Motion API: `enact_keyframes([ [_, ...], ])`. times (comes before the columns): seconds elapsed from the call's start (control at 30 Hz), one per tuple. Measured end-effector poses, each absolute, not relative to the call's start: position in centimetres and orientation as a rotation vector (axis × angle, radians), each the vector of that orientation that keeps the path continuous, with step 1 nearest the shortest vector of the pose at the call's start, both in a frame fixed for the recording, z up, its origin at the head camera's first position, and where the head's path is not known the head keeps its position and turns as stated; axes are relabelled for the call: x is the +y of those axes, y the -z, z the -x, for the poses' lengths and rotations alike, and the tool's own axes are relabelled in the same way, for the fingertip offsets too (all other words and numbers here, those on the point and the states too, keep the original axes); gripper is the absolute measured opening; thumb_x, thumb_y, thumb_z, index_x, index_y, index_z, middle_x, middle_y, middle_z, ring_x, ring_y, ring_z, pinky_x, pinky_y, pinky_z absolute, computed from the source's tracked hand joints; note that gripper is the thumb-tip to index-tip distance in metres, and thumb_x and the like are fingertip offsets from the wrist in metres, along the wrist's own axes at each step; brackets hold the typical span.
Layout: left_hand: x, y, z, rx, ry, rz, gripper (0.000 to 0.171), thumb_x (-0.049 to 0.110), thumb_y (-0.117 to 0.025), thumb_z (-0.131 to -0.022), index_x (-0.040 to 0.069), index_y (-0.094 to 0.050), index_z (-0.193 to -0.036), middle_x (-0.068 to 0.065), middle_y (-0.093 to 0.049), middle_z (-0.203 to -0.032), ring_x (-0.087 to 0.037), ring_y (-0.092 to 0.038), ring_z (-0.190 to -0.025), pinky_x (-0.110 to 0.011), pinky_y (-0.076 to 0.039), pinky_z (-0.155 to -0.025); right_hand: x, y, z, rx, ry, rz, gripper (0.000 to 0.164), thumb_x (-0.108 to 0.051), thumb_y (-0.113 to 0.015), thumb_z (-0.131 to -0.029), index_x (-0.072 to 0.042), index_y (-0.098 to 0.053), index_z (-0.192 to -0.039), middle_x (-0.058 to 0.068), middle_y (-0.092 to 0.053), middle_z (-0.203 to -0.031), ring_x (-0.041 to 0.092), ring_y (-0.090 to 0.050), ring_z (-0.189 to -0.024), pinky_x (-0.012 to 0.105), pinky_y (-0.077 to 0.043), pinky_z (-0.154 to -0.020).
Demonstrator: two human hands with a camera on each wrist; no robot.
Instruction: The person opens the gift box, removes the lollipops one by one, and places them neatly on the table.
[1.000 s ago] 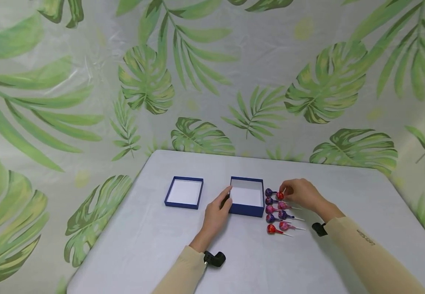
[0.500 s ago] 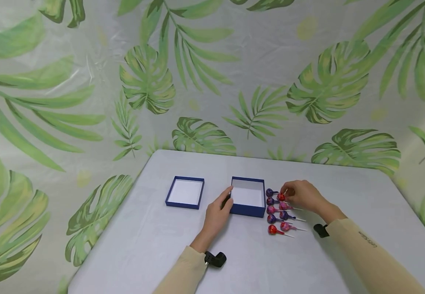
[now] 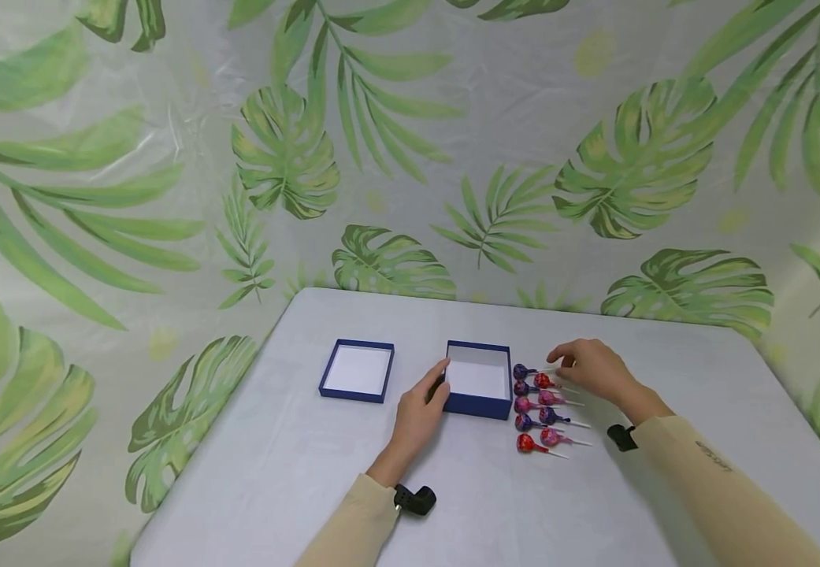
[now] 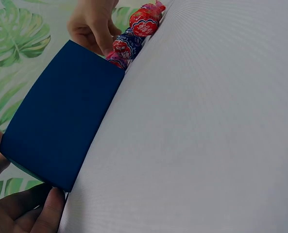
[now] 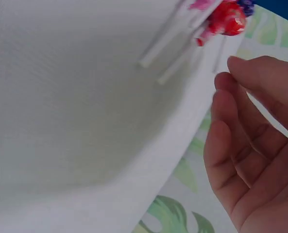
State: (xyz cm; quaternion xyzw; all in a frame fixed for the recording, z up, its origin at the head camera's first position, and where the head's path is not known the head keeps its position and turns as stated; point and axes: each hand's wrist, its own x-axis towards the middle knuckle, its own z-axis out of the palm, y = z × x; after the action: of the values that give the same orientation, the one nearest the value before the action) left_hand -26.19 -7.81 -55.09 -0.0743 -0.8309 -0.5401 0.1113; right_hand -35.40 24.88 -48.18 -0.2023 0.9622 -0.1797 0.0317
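Note:
A dark blue box [image 3: 478,405] with a white inside stands on the table. My left hand [image 3: 418,413] holds it at its left side, thumb and fingers against the edges; the left wrist view shows fingertips [image 4: 49,213] at a lower corner. Right of the box lie several wrapped lollipops in two columns, red, pink and purple, sticks pointing right. My right hand [image 3: 597,372] hovers just right of the far end, above the upper red lollipop [image 3: 543,380]. Its fingers are loosely bent with nothing between them, as the right wrist view confirms, apart from the red lollipop [image 5: 229,20].
A shallow blue-rimmed lid [image 3: 356,396], white inside, lies left of the box. The white table [image 3: 254,472] ends at the back against a leaf-patterned sheet [image 3: 395,157]. Nearest the person in the left column lies another red lollipop [image 3: 527,443].
My right hand has let go of the upper red lollipop, which now lies in the right column, and has lifted slightly up and right. The left hand stays on the box.

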Motion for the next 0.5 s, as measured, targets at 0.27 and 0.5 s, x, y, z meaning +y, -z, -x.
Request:
enact_keyframes([
  [0.27,-7.9,55.2,26.3,-2.443,1.591,0.232,0.045,0.035,-0.05,-0.106,0.033,-0.049,-0.151,0.006,-0.049,-0.149,-0.018,-0.043,-0.139,-0.044,-0.037,-0.113,24.6,48.8,35.8,2.996,0.503,0.566,0.014,-0.015,-0.073,-0.089,-0.011,-0.08,-0.1,0.004,-0.071,-0.089,0.021,-0.062,-0.077,0.043,-0.054,-0.067],
  [0.5,-7.8,54.9,26.1,-2.45,1.603,0.228,0.044,0.033,-0.05,-0.106,0.036,-0.048,-0.15,0.009,-0.048,-0.15,-0.015,-0.042,-0.14,-0.04,-0.036,-0.114,24.9,49.7,36.1,2.978,0.511,0.542,0.006,-0.017,-0.076,-0.089,-0.013,-0.08,-0.093,0.0,-0.072,-0.087,0.019,-0.063,-0.078,0.046,-0.056,-0.072],
])
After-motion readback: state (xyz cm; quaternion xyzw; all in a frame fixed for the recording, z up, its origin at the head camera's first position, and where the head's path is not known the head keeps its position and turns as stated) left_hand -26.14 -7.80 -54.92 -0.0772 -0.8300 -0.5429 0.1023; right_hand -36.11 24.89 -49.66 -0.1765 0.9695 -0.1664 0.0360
